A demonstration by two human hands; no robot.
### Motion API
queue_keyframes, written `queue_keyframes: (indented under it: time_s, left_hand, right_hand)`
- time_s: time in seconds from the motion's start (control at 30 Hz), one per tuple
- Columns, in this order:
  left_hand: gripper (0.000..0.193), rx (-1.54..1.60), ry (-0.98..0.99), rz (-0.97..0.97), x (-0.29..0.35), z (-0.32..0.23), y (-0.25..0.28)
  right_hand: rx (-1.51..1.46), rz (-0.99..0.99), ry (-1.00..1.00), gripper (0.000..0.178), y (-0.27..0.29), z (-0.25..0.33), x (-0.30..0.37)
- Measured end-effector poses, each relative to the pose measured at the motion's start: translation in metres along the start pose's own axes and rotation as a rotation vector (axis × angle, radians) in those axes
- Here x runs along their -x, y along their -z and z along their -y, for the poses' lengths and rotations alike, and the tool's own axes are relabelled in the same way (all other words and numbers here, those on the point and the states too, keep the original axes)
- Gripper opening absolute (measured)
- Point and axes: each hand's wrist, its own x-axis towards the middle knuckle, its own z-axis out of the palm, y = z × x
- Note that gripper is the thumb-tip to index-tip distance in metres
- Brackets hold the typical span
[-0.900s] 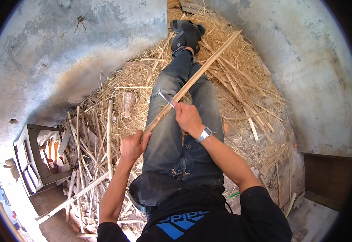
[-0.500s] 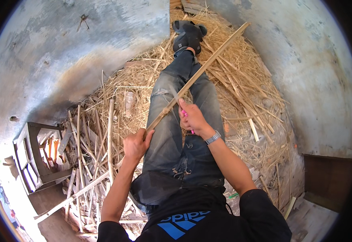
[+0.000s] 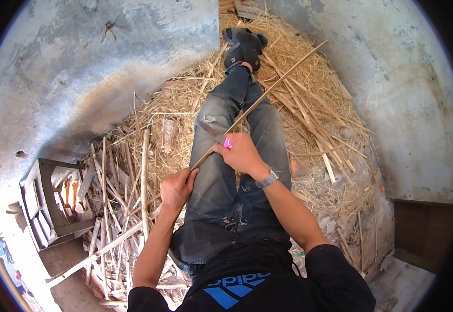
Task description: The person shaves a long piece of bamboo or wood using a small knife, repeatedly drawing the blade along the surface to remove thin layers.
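Observation:
A long, pale bamboo strip [image 3: 274, 86] runs slantwise over my outstretched legs, its far end up and to the right. My left hand [image 3: 176, 188] pinches the near end of it above my left thigh. Further up the strip, my right hand [image 3: 243, 155] is closed around the pink handle [image 3: 228, 142] of a knife. The knife's blade [image 3: 207, 128] points to the left across the strip, slightly blurred. Fingers of my right hand hide the spot where blade and strip meet.
Shavings [image 3: 309, 67] cover the floor around my feet and right leg. Cut strips [image 3: 320, 132] lie to the right, and longer sticks [image 3: 145, 182] pile up on the left beside a dark wooden frame [image 3: 62, 229]. Grey walls [image 3: 392, 78] close in on both sides.
My right hand has slid a little nearer along the strip, and the blade has swung leftward. The strip now shows a narrower side, its far end slightly lower. My left hand keeps its grip.

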Motion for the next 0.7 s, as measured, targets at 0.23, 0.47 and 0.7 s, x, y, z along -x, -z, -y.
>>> queue_keyframes:
  time_s: [0.23,0.47,0.7]
  left_hand:
    - [0.031,0.107,0.125,0.019,0.006,0.012,0.004]
    - [0.031,0.043,0.096,0.099,0.065,0.050,0.050]
    - [0.024,0.025,0.150,0.218,0.091,0.063,0.102]
  right_hand:
    - [-0.184,0.110,-0.013,0.036,0.030,0.016,0.024]
    - [0.067,-0.298,-0.129,0.038,0.054,-0.022,0.017]
    - [-0.039,-0.152,-0.192,0.044,0.025,-0.036,0.028]
